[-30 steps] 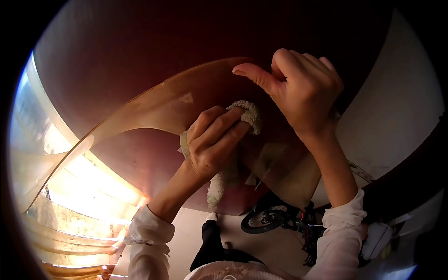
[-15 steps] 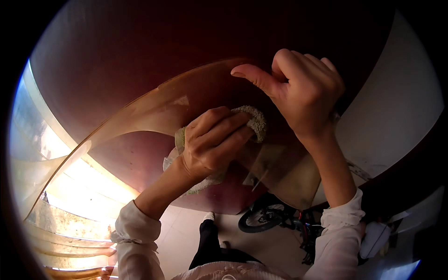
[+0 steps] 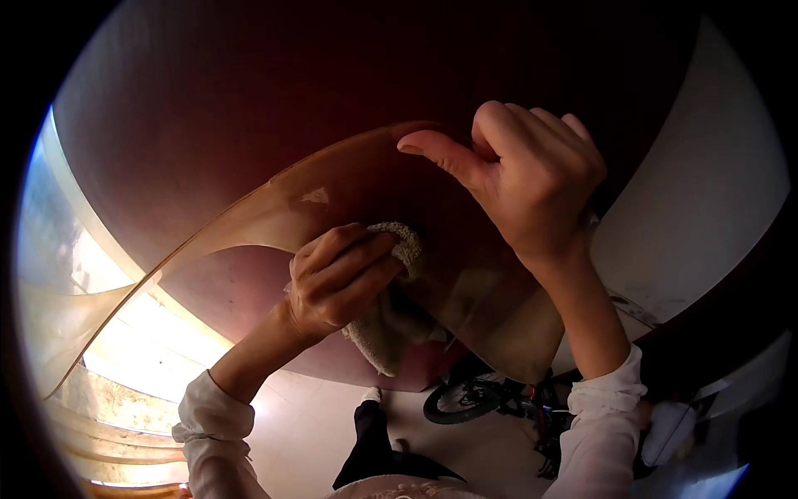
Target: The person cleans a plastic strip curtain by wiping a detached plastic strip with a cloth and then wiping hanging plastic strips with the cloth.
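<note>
My left hand point(image 3: 341, 279) is closed round a fuzzy greenish-grey cloth point(image 3: 378, 337), part of which hangs below the fingers. The cloth lies against a thin, curved, translucent amber sheet point(image 3: 241, 216) that stretches across the view. My right hand point(image 3: 536, 170) is at the sheet's upper right edge, its thumb stretched out over the near side and its other fingers curled behind. The sheet's edge seems to lie between thumb and fingers. Behind the sheet is a dark red surface point(image 3: 191, 125).
A bicycle wheel point(image 3: 465, 397) and frame parts stand on the pale floor point(image 3: 324, 416) below. Stacked curved light-brown sheets point(image 3: 125, 432) are at the lower left, beside bright light. A grey-white panel point(image 3: 690, 191) is on the right.
My left hand and the cloth have moved left and slightly down, and more cloth hangs free. My right hand and the sheet's top edge have shifted slightly down and left.
</note>
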A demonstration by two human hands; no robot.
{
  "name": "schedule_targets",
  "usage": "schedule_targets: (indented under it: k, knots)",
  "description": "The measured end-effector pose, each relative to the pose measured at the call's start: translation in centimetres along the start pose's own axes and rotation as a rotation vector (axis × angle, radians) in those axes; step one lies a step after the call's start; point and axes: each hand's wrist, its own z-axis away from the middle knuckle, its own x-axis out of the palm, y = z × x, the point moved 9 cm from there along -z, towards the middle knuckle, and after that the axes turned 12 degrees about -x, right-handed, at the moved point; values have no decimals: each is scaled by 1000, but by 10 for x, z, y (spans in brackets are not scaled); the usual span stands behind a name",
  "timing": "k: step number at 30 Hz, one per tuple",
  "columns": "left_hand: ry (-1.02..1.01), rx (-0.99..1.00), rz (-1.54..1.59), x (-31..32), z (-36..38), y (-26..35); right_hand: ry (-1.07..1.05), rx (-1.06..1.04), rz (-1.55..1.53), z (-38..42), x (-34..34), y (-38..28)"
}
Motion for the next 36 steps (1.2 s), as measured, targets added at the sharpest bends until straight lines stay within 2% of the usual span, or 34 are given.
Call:
schedule_targets:
  k: [4,8,10,13,16,19,24,30,32,36]
  knots:
    - [50,9,84,14,-32,15,52,8,-8,2,2,3]
    - [9,17,29,-1,-6,2,80,-39,-51,0,-3,-1]
    - [-14,-51,-34,-3,-4,-7,62,-25,-39,1,0,3]
    - [51,-5,61,14,-29,9,118,-26,-21,4,0,2]
    - [11,27,76,14,-23,7,2,4,-27,7,3,5]
    - [5,-25,-36,-4,1,-9,-12,7,-41,7,3,3]
    - [47,11,79,5,-31,11,48,-5,8,2,-1,-2]
    - [-19,22,-10,-10,1,-5,8,1,-25,0,-2,-1]
    - [4,-67,-27,-11,-6,-3,60,-1,-4,-1,-4,-4]
    - [28,44,129,16,-26,19,68,-10,-6,0,-4,-4]
